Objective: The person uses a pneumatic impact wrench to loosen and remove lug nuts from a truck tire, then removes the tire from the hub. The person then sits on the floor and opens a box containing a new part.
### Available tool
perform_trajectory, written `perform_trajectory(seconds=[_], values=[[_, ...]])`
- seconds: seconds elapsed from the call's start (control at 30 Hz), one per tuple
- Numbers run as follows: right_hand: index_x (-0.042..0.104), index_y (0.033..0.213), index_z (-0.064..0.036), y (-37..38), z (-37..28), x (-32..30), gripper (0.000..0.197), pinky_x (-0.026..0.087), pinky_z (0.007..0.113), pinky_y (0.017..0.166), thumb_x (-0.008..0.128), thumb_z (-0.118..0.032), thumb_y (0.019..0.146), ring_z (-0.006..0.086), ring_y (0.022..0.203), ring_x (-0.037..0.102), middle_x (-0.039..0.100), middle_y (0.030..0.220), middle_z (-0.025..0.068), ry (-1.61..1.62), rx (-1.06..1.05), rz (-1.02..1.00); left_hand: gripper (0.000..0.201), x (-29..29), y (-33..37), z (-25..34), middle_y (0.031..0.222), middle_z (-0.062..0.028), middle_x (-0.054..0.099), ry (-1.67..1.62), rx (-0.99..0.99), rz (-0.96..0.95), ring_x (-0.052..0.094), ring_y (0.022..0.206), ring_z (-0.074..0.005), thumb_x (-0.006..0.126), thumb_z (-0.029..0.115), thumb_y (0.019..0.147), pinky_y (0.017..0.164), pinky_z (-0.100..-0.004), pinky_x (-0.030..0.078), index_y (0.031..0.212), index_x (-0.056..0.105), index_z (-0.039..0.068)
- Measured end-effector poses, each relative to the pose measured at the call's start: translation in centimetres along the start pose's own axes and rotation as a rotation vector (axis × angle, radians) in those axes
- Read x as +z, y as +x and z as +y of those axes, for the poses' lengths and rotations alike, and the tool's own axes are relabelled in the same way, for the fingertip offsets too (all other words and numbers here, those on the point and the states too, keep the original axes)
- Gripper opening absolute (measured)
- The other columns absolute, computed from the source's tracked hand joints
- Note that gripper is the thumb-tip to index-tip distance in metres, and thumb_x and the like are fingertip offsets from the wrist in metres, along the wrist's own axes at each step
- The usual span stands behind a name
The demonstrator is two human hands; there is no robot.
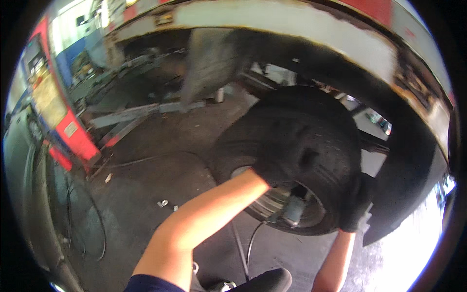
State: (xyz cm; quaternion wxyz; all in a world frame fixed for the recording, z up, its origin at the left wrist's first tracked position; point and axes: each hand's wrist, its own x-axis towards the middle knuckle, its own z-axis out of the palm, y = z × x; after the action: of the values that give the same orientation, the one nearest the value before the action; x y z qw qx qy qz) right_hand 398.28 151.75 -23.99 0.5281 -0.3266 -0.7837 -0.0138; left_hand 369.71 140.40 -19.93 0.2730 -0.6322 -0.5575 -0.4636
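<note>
A large black tire [311,117] on a metal rim [265,202] stands tilted in the wheel arch of a raised vehicle. My left hand [282,168], in a black glove, lies against the sidewall above the rim; its fingers merge with the dark rubber. At the tire's right edge my right hand [357,207], gloved in black too, grips the side near the fender. A grey cylindrical part [294,210], perhaps an air tool, shows inside the rim opening. A thin hose [251,243] runs down from beside it.
The worn vehicle body edge [287,19] arches overhead, with a dark fender [404,180] at right. A red post [73,131] rises at left, near another vehicle [29,185]. Cables [99,219] and a small metal piece [162,203] lie on the floor.
</note>
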Motion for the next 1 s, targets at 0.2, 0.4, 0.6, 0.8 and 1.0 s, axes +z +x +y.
perform_trajectory(seconds=[0.2,0.4,0.6,0.8,1.0], values=[[0.065,0.132,-0.0012,0.0,6.5,0.4,0.031,0.05,0.043,0.105,0.049,-0.022,0.115,0.0358,0.124,0.063,0.067,0.131,0.0175,-0.778,-0.266,-0.196,0.067,0.4,-0.2,0.0,0.134,-0.0297,0.065,-0.256,-0.044,0.062,0.06,0.125,-0.0477,0.084,0.037,0.081,0.112,-0.0596,0.046,0.133,0.069,-0.002],[0.044,0.167,-0.0057,0.0,16.9,-0.3,0.053,0.031,0.041,0.131,0.045,-0.02,0.116,0.03,0.157,0.044,0.05,0.167,0.0174,-0.657,-0.111,-0.396,0.057,0.0,-0.5,-0.2,0.124,-0.0284,0.067,-0.287,-0.035,0.168,0.061,0.12,-0.0492,0.083,0.037,0.08,0.112,-0.0612,0.044,0.121,0.073,-0.001],[0.043,0.167,-0.0034,-0.8,21.9,0.3,0.055,0.027,0.046,0.134,0.041,-0.021,0.114,0.0331,0.159,0.041,0.049,0.168,0.0176,-1.508,-0.386,-0.422,0.048,-4.1,1.1,-0.8,0.119,-0.0265,0.071,-0.47,0.012,0.033,0.064,0.118,-0.0462,0.082,0.035,0.08,0.109,-0.0598,0.045,0.115,0.077,0.003],[0.073,0.134,-0.0073,1.8,7.5,-0.8,0.041,0.056,0.052,0.1,0.055,-0.008,0.097,0.0435,0.116,0.068,0.073,0.123,0.0205,-0.746,-0.137,-0.217,0.045,-9.6,7.9,-5.9,0.122,-0.0214,0.077,-0.265,-0.038,-0.417,0.071,0.114,-0.0373,0.076,0.042,0.09,0.102,-0.0523,0.053,0.116,0.08,0.007],[0.076,0.124,-0.005,1.8,-0.4,0.7,0.032,0.057,0.05,0.094,0.058,-0.009,0.098,0.0413,0.106,0.07,0.075,0.114,0.0201,-0.517,0.04,-0.008,0.062,-7.0,9.8,-8.5,0.142,-0.0185,0.071,-0.219,-0.041,-0.508,0.066,0.133,-0.0338,0.069,0.056,0.097,0.117,-0.0469,0.048,0.137,0.074,0.009]])
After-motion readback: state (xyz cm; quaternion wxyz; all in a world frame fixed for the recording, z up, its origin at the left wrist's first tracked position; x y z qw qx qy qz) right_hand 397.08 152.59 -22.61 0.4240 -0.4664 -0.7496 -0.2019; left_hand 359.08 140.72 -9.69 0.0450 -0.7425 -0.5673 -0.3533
